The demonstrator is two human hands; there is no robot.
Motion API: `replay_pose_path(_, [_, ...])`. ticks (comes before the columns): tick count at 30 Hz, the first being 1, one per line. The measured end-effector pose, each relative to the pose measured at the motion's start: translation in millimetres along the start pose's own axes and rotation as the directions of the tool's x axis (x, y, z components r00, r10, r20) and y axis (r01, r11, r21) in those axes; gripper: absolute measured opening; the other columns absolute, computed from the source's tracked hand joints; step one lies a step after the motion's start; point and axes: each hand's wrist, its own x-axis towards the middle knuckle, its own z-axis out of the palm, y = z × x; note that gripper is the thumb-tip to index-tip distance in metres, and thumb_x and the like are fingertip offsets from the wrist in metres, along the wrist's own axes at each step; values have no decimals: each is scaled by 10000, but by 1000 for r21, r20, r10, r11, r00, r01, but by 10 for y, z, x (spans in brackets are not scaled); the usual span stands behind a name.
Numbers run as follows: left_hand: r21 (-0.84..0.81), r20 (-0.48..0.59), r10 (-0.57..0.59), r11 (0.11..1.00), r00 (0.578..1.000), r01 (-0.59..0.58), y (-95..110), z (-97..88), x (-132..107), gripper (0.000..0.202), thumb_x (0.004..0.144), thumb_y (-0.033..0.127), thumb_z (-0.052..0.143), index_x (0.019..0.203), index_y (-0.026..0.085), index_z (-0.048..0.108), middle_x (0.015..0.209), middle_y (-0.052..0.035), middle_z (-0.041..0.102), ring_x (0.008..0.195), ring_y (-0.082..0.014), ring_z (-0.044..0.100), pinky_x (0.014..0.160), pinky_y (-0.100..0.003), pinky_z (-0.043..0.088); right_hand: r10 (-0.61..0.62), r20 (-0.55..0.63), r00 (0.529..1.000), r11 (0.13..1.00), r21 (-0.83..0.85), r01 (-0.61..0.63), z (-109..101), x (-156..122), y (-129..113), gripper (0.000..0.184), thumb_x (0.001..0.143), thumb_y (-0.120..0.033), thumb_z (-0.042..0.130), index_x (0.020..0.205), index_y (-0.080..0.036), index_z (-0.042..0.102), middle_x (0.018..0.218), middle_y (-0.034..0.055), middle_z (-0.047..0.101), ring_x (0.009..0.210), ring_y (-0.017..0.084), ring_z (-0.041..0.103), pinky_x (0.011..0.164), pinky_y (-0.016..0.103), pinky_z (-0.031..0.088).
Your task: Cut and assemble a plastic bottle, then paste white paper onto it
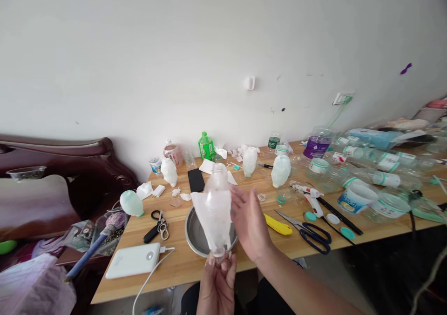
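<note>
The clear plastic bottle (215,208) stands inverted above the steel bowl (194,233), long axis near vertical. The left hand (217,280), at 6 o'clock of it, pinches its neck. The right hand (248,222), at 3 o'clock, lies open-palmed against the white tissue (206,215) on its side

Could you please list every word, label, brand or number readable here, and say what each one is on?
No text can be read with confidence.
green bottle: white label, too blurred.
purple-labelled bottle: print too small.
white tub: blue lettering, blurred.
small cup: blue print, unreadable.
power bank: faint mark, illegible.
The clear bottle held by the left hand and right hand bears no print.
</note>
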Motion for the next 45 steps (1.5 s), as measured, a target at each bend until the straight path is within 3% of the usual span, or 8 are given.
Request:
replay_pose_path(4, [15,42,234,972,971,-235,176,7,93,320,623,229,898,747,179,608,802,-27,751,763,-160,735,845,-317,607,-459,224,860,734,-450,509,-89,-245,-85,353,946,-530,518,1180,-283,611,1240,68,611,1144,232,555,999,358,423])
replay_pose_path(6, [50,55,355,933,933,-357,201,39,101,391,563,223,933,755,186,595,833,-4,749,790,-157,735,818,-295,602,-385,439,812,573,-576,583,-77,-354,-119,332,915,-415,608,1214,-272,589,1202,79,605,1077,236,558,936,345,441])
replay_pose_path(9, [104,77,462,877,883,-468,176,77,92,391,562,188,932,769,176,601,872,16,729,801,-139,729,791,-261,593,-326,487,811,487,-649,585,-6,-391,-132,335,876,-358,669,1183,-264,573,1089,62,627,976,220,574,839,324,458])
replay_pose_path(14, [91,51,481,871,876,-483,138,58,111,418,542,210,943,746,169,580,887,30,728,809,-177,755,821,-309,603,-331,465,821,443,-692,570,51,-295,-126,140,939,-344,577,858,-236,613,792,13,628,753,176,561,702,298,433])
replay_pose_path(23, [187,47,549,816,835,-547,153,131,57,430,523,211,945,689,161,552,829,39,683,755,-144,729,762,-262,592,-292,501,815,443,-684,579,52,-258,-180,209,873,-385,674,1013,-241,613,962,40,657,881,203,579,781,308,434])
replay_pose_path(27, [226,60,575,789,816,-572,148,134,47,441,507,169,944,690,168,543,824,38,684,714,-128,716,717,-235,585,-259,496,829,428,-710,559,78,-196,-158,145,897,-359,637,834,-232,609,805,11,638,781,183,576,726,296,421])
replay_pose_path(37, [101,56,461,880,885,-465,58,-48,144,425,519,221,951,712,164,577,834,36,684,730,-166,748,743,-290,617,-307,452,838,428,-720,546,29,-165,-91,190,906,-360,613,772,-226,596,707,-4,602,647,155,532,633,275,412])
replay_pose_path(45, [50,13,487,872,873,-487,-100,45,80,450,520,242,949,715,178,548,808,40,700,682,-158,741,728,-285,615,-392,427,815,356,-747,562,-65,-63,-21,236,873,-343,686,741,-241,519,652,-37,550,579,135,494,584,266,411])
